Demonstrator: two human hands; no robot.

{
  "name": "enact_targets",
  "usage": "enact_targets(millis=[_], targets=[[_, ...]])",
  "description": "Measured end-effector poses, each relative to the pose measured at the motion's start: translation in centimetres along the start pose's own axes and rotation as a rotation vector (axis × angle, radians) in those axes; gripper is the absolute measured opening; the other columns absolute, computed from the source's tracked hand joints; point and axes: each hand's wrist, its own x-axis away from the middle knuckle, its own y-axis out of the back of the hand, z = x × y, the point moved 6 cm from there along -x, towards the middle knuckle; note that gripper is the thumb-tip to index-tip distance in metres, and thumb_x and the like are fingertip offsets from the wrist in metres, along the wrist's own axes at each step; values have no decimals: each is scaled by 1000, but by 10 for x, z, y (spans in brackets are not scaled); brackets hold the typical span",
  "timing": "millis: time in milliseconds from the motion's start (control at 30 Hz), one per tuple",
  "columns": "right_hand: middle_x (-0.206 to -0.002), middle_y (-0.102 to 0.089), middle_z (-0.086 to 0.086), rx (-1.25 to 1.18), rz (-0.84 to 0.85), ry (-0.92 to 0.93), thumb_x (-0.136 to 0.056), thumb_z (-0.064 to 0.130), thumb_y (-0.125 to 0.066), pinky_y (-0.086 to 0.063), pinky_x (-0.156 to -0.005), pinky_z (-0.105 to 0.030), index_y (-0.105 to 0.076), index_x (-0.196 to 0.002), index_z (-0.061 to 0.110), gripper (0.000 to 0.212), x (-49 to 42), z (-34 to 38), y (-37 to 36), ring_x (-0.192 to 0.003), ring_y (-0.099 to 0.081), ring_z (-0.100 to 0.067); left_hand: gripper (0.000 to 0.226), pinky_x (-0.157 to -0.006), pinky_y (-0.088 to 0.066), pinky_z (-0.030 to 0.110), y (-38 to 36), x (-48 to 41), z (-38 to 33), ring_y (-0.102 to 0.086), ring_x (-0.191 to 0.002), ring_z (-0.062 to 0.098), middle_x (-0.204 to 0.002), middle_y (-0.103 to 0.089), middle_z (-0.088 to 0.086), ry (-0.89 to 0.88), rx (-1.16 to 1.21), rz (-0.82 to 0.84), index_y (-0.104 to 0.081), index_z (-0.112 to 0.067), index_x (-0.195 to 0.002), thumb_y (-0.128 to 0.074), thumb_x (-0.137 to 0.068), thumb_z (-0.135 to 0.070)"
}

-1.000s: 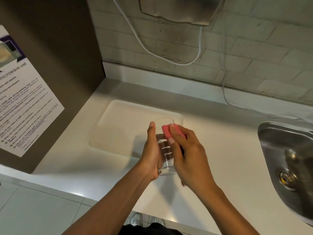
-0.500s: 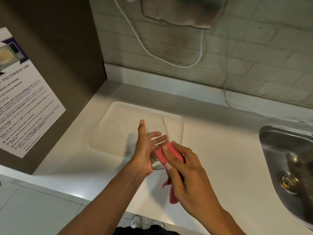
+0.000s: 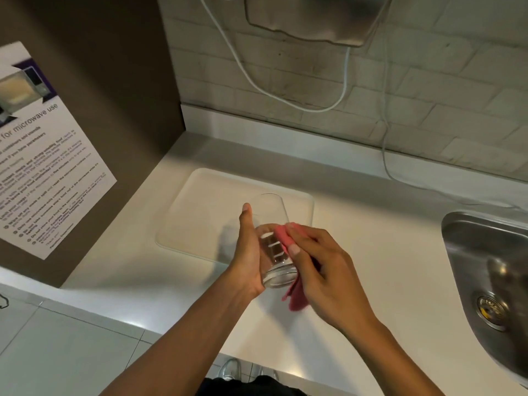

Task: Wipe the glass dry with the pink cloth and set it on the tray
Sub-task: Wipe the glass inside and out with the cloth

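Rubbing held glass [image 3: 271, 224] with pink cloth [image 3: 283, 237]

The white tray [image 3: 200, 212] lies bare beyond the raised glass [image 3: 271, 224]; the sink [image 3: 485, 267] sits well right.

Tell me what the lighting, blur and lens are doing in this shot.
Head view: light falls brightest on the counter, with hand shadows across the tray; the sink is smeared by motion blur; the wide lens bows the wall tiles and poster; the glass shows pale streak reflections beside the pink cloth.
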Motion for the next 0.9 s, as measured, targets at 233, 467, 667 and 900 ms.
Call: enact_targets(millis=[233,467,667,900], targets=[[-139,-51,23,-56,26,30,-104,41,-45,-53,-96,-27,-57,-134,52,34,24,-5,-2,-109,-65,-5,88,-57,-64,41,8,-6,-2,-79,-68,30,-95,-83,15,0,37,14,-69,-7,-111,-40,-90,-87],[-146,-42,14,102,26,240,-104,36,-48,-58,-87,-28,-57,-142,35,39,29,16,-11,-132,-42,-12,91,-66,-62,39,0,-9,0,-79,-73,29,-95,-83,13,24,61,30,-67,-7,-113,-41,-86,-90],[-140,-44,20,23,-46,72,-103,41,-44,-35,-106,-8,-62,-135,41,36,26,-6,-1,-130,-43,3,89,-68,-64,46,-3,-1,14,-78,-77,36,-110,-80,20,79,159,-13,-69,-11,-120,-64,-74,-87],[-148,-40,20,42,-66,129,-105,50,-35,-36,-110,-12,-49,-147,38,46,20,-4,-4,-136,-39,1,75,-58,-63,38,-17,9,12,-78,-71,34,-96,-78,19,168,200,138,-77,-1,-110,-67,-86,-71]])
